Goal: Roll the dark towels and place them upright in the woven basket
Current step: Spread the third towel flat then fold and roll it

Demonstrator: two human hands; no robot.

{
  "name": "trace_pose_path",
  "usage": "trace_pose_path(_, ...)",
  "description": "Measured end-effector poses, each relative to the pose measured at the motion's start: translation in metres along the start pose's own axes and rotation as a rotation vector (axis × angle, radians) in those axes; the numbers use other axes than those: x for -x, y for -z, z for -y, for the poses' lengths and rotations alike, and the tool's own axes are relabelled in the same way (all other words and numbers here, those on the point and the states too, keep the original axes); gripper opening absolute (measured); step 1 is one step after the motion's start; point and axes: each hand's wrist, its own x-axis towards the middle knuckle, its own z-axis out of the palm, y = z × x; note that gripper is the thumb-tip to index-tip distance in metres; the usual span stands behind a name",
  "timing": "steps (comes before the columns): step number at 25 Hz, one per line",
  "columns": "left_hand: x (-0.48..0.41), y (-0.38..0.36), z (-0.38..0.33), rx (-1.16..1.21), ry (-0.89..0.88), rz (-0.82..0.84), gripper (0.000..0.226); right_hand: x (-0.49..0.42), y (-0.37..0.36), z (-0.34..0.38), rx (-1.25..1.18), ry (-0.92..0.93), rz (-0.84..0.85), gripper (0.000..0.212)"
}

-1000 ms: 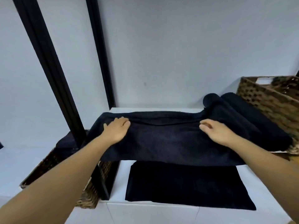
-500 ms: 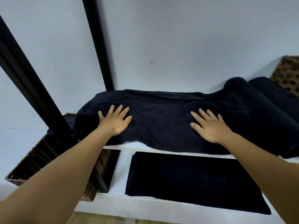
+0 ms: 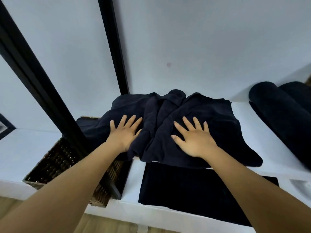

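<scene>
A dark towel [image 3: 210, 115] lies bunched on the white shelf [image 3: 262, 132], creased into a ridge down its middle. My left hand [image 3: 125, 133] presses flat on its left half, fingers spread. On the right half my right hand [image 3: 191, 138] lies flat in the same way. A second dark towel [image 3: 190, 190] lies flat on the shelf's front part, below the bunched one. Two rolled dark towels [image 3: 282, 111] lie at the right edge. A woven basket [image 3: 55, 163] stands low at the left, its near part under my left forearm.
Two black posts [image 3: 116, 52] rise at the left and behind the shelf, in front of a pale wall. Wood floor [image 3: 104, 223] shows at the bottom. A dark frame [image 3: 5, 130] pokes in at the far left.
Both hands have slid toward each other, gathering the spread towel into a narrower bunch with a central ridge. The view has shifted, and the right-hand basket has left the frame.
</scene>
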Motion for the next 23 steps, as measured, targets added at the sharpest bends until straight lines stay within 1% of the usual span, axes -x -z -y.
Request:
trace_pose_path(2, 0.009, 0.001, 0.000, 0.005, -0.007, 0.011, 0.059, 0.014, -0.003, 0.004, -0.013, 0.035, 0.006, 0.067)
trace_pose_path(4, -0.002, 0.004, -0.002, 0.031, 0.005, 0.011, 0.057, 0.012, -0.001, 0.003, -0.025, 0.011, 0.006, 0.066)
trace_pose_path(6, -0.019, 0.010, -0.001, 0.061, 0.003, 0.076, 0.054, 0.001, 0.002, 0.008, -0.025, -0.030, 0.015, 0.066)
trace_pose_path(7, -0.024, 0.019, 0.002, 0.121, 0.007, 0.104, 0.052, -0.005, 0.002, 0.012, -0.017, -0.039, 0.015, 0.066)
trace_pose_path(8, -0.028, 0.033, 0.007, 0.236, 0.015, 0.096, 0.048, -0.011, 0.002, 0.021, -0.010, -0.039, 0.015, 0.066)
trace_pose_path(9, -0.030, 0.050, 0.011, 0.397, 0.041, 0.048, 0.045, -0.017, 0.002, 0.031, -0.010, -0.034, 0.016, 0.066)
trace_pose_path(10, -0.030, 0.070, 0.012, 0.554, 0.080, -0.035, 0.043, -0.024, 0.002, 0.043, -0.015, -0.021, 0.014, 0.067)
trace_pose_path(11, -0.031, 0.088, 0.011, 0.644, 0.123, -0.133, 0.043, -0.034, 0.002, 0.057, -0.024, -0.002, 0.008, 0.067)
trace_pose_path(12, -0.032, 0.099, 0.008, 0.645, 0.135, -0.204, 0.043, -0.042, 0.003, 0.072, -0.033, 0.018, 0.005, 0.067)
trace_pose_path(13, -0.032, 0.100, 0.004, 0.576, 0.127, -0.220, 0.044, -0.048, 0.003, 0.086, -0.041, 0.038, 0.002, 0.067)
trace_pose_path(14, -0.030, 0.097, -0.002, 0.497, 0.117, -0.204, 0.045, -0.053, 0.003, 0.097, -0.048, 0.056, -0.002, 0.067)
trace_pose_path(16, -0.029, 0.075, -0.007, 0.373, 0.136, -0.119, 0.050, -0.053, 0.001, 0.101, -0.052, 0.055, 0.006, 0.068)
trace_pose_path(18, -0.032, 0.058, -0.006, 0.293, 0.151, -0.101, 0.053, -0.047, 0.001, 0.087, -0.062, -0.015, 0.000, 0.070)
trace_pose_path(20, -0.039, 0.047, -0.018, 0.255, 0.087, -0.073, 0.055, -0.033, -0.002, 0.054, -0.058, -0.127, -0.001, 0.072)
trace_pose_path(23, -0.040, 0.027, -0.035, 0.189, 0.009, -0.010, 0.059, -0.007, 0.000, 0.002, -0.072, -0.212, -0.019, 0.073)
